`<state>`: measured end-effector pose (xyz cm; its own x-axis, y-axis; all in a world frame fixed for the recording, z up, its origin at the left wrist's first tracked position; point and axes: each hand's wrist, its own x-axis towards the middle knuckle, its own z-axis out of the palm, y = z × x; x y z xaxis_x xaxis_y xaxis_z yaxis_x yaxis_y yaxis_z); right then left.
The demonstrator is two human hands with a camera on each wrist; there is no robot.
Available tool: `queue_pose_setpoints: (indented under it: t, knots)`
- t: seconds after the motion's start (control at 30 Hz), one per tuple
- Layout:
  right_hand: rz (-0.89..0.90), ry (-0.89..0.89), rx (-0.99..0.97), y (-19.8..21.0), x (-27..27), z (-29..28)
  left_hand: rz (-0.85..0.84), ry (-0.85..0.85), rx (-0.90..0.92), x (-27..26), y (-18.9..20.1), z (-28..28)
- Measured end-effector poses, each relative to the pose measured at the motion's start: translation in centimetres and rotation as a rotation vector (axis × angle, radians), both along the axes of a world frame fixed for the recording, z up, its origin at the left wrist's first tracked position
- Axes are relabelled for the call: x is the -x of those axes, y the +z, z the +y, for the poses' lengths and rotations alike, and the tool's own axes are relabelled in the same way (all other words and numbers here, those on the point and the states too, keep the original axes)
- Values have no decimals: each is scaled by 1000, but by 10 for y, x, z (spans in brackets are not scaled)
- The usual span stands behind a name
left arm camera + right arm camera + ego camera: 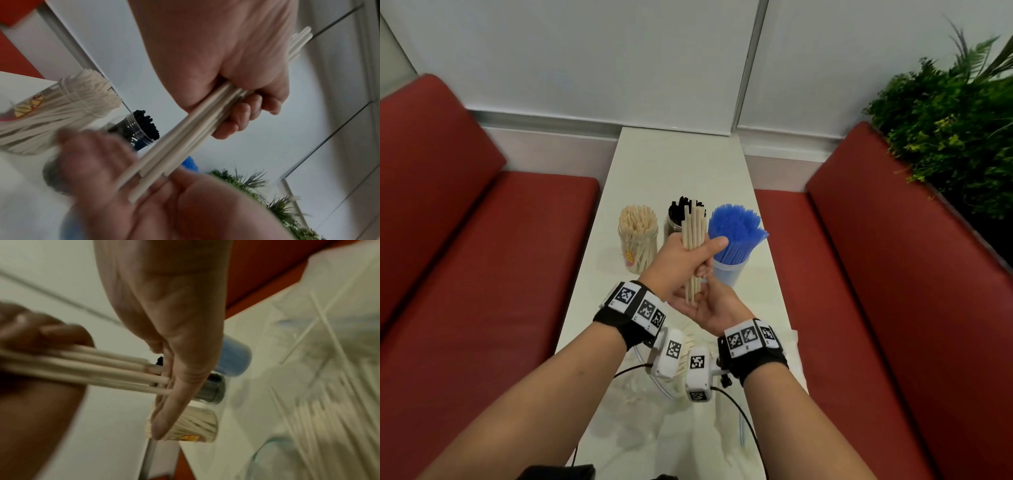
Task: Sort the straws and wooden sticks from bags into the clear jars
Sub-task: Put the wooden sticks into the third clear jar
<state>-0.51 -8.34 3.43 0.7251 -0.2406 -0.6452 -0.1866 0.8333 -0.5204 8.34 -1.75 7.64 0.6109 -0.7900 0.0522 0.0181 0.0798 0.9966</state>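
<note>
Head view: white table (674, 164) between red benches (482, 219); left hand (681, 260) grips sticks (693, 236), right hand (717, 306) flat beneath.

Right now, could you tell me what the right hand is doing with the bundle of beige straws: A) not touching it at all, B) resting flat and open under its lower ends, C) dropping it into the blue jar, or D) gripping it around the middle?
B: the right hand lies palm-up and open beneath the lower ends of the beige straws, which the left hand grips around the middle.

Beige straws (693, 253) upright between both hands (above the table (674, 164))
</note>
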Motion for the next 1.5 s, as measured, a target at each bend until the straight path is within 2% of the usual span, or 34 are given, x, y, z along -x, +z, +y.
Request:
queue_pose_setpoints:
  t: [0.07,0.17,0.27,0.33,0.47,0.53,0.63,0.8,1.0,1.17,1.3,1.4,1.43,1.5]
  knots:
    - [-119,-37,-35,4,-1,-4,25,-8,-35,2,-10,1]
    - [-194,-44,-32,4,1,-8,64,3,-58,6,-22,0]
    - [-166,21,43,0,7,-15,39,32,-117,9,-29,-4]
    - [-15,125,288,-4,16,-25,31,48,-150,9,-35,-6]
    - [494,430,1034,-31,44,-57,117,51,-206,10,-52,-2]
    - [702,602,1263,-51,59,-68,147,64,-251,13,-63,1]
    - [850,753,1407,-81,78,-69,182,88,-304,19,-76,6]
    - [871,988,1634,-119,87,-52,200,104,-351,27,-96,12]
    - [909,1134,1788,-131,77,-39,233,129,-405,24,-110,21]
    - [875,1047,1829,-117,76,-41,240,169,-402,20,-111,30]
    - [815,801,1675,-86,71,-47,286,297,-291,15,-99,31]
    - [489,484,1293,-61,65,-47,344,403,-203,13,-91,30]
    - [382,385,1232,-52,60,-42,361,409,-186,14,-89,30]
    - [242,271,1246,-35,49,-29,375,366,-165,18,-84,27]
